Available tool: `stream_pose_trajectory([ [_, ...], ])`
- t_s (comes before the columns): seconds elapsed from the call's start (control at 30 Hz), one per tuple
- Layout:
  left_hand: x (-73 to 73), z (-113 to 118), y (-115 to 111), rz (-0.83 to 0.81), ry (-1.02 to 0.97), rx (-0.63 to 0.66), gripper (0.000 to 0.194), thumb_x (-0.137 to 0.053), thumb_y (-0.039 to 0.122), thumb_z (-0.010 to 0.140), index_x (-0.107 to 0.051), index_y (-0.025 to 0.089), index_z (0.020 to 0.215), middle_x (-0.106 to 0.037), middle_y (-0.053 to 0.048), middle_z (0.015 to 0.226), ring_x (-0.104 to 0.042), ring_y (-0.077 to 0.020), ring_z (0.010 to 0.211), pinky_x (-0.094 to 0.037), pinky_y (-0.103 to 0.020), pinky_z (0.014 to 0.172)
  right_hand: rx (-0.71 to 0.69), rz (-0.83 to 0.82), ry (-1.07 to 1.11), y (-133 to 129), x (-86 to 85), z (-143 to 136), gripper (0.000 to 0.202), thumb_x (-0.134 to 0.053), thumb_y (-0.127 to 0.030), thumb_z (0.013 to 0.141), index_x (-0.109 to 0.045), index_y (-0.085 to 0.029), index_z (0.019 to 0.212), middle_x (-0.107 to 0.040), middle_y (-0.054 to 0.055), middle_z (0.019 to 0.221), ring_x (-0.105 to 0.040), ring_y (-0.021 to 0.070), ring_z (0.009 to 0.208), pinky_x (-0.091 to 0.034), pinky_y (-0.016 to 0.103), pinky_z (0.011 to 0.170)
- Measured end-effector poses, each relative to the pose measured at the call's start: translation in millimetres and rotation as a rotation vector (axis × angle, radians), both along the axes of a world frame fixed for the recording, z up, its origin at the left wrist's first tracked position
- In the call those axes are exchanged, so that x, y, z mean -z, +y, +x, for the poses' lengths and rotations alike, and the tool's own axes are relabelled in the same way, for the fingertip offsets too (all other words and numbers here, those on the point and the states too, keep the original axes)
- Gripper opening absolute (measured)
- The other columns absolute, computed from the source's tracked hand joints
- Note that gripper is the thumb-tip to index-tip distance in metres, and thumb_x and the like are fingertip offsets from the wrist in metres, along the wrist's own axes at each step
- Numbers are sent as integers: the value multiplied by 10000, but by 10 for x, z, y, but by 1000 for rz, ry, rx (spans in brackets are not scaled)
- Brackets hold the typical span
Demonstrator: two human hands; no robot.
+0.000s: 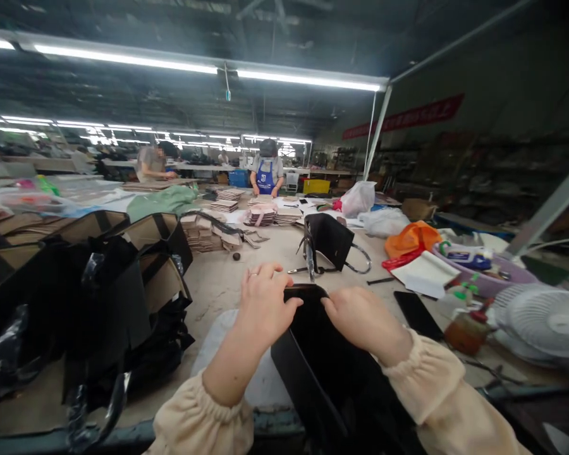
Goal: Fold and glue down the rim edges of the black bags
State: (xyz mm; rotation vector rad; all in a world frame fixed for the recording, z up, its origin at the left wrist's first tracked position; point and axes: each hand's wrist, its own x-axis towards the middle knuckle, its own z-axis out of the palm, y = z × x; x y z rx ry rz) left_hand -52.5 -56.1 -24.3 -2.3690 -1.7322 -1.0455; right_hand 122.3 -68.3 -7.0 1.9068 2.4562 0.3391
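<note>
A black bag [303, 373] lies in front of me at the table's near edge, its dark opening towards me. My left hand [268, 303] grips the far left corner of its rim, thumb inside and fingers over the outside. At the far right corner my right hand [360, 316] is closed on the same rim, thumb along the inner edge and fingers curled. Just beyond my hands stands another black bag [329, 240], with its strap and a plastic-wrapped handle hanging beside it. The lower part of the bag I hold runs out of view.
Black bags with tan lining [137, 303] crowd the left. Stacked brown boards [201, 234] stand behind them. On the right are a phone [417, 313], a white fan [545, 319], a glue bottle [469, 328] and a purple basin [502, 284]. A person [267, 170] works across the table.
</note>
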Motion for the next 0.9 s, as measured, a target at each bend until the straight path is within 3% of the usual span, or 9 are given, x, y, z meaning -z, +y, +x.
stream_pose_trajectory([
  [0.27,-123,-27,-1,-94,144,-48,159,-735,306,662,-694,232,796,-581,-50,1102,-493,-268,1067,-321,-481,984,-36,56,-30,-74,9,-92,421,-333,-302,930,-670,-179,708,-694,96,673,-658,221,638,-408,292,561],
  [0.67,-128,-37,130,-192,196,56,88,-674,280,709,-736,235,753,-615,-64,1027,-506,-272,1028,-295,-529,983,-26,40,0,-89,18,-165,401,-360,-306,923,-643,-194,661,-684,75,644,-641,214,610,-331,304,526],
  [0.77,-95,-61,162,-204,167,129,111,-639,255,729,-746,256,756,-622,-54,1012,-535,-251,983,-366,-458,932,-13,24,9,-104,16,-179,395,-362,-302,921,-637,-195,659,-684,72,651,-637,207,613,-322,302,529],
  [0.9,-59,-129,195,-252,64,320,142,-584,199,742,-723,226,730,-637,-28,963,-579,-177,877,-438,-294,805,-2,2,36,-94,5,-157,399,-353,-302,923,-633,-196,659,-684,67,655,-632,198,618,-309,301,537],
])
